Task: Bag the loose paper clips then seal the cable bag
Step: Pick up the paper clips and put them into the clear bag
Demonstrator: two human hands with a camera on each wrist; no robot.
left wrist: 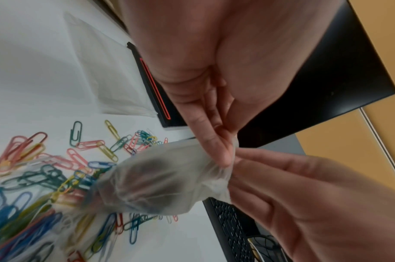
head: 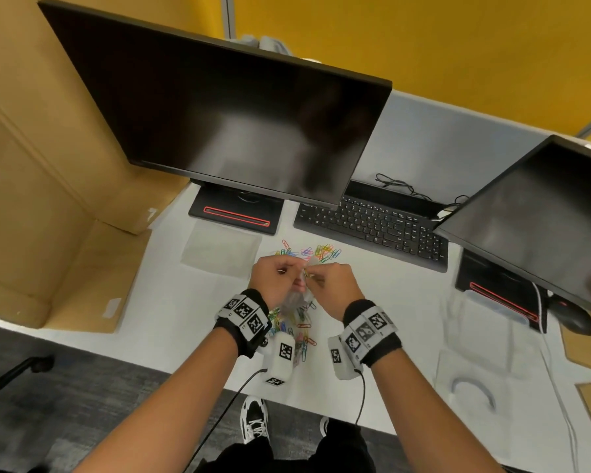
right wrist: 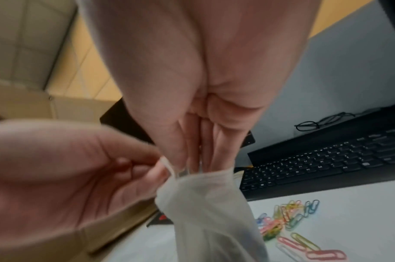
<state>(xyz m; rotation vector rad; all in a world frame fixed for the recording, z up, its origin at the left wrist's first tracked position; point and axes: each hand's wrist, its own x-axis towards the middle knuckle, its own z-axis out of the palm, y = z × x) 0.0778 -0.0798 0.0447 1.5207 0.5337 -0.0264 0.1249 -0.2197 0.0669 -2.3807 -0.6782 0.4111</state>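
Note:
A small translucent plastic bag (head: pixel 296 298) (left wrist: pixel 156 182) (right wrist: pixel 205 203) hangs above the white desk (head: pixel 372 302) between both hands. My left hand (head: pixel 280 271) (left wrist: pixel 214 141) pinches the rim of its mouth from the left. My right hand (head: pixel 325 278) (right wrist: pixel 192 156) has its fingertips bunched together and dipped into the mouth, pinching something thin and shiny that looks like paper clips. Loose coloured paper clips (head: pixel 321 252) (right wrist: pixel 288 221) lie beyond the hands, and a bigger pile (head: pixel 297 329) (left wrist: pixel 46 177) lies under the wrists. A clear bag holding a grey cable (head: pixel 471 387) lies flat at the right.
A flat clear bag (head: pixel 219 250) lies left of the clips. A black keyboard (head: pixel 372 227) and two monitors (head: pixel 236 114) (head: pixel 543 206) stand behind. A cardboard box (head: pixel 48 182) fills the left side. A mouse (head: pixel 575 319) sits far right.

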